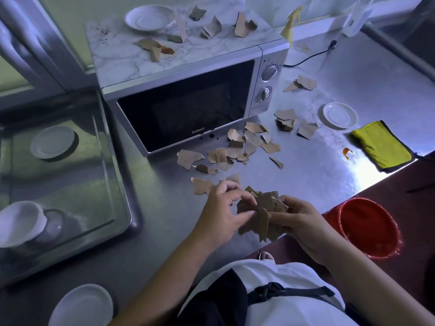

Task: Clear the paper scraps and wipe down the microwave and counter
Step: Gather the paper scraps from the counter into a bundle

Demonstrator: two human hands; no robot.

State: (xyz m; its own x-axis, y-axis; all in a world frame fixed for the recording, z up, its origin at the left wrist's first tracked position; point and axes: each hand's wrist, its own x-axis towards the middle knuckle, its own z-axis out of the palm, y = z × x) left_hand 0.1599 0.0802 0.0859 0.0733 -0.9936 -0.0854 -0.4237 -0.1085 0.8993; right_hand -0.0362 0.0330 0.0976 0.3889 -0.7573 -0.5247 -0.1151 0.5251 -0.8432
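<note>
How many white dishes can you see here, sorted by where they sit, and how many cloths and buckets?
On the microwave: 1 saucer
On the counter: 2 saucers
In the sink: 1 plate, 1 bowl
Yellow cloth: 1
Red bucket: 1
Total: 7

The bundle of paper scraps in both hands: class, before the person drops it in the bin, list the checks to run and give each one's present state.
1. Bundle of scraps gripped by left hand and right hand: ok.
2. Red bin open and close to the right hand: ok.
3. Bundle positioned over the bin: not ok, it is over the counter edge.
4. Loose pieces hanging from the bundle: cannot tell.
5. Counter scraps all gathered: not ok.
6. Microwave top cleared: not ok.
</note>
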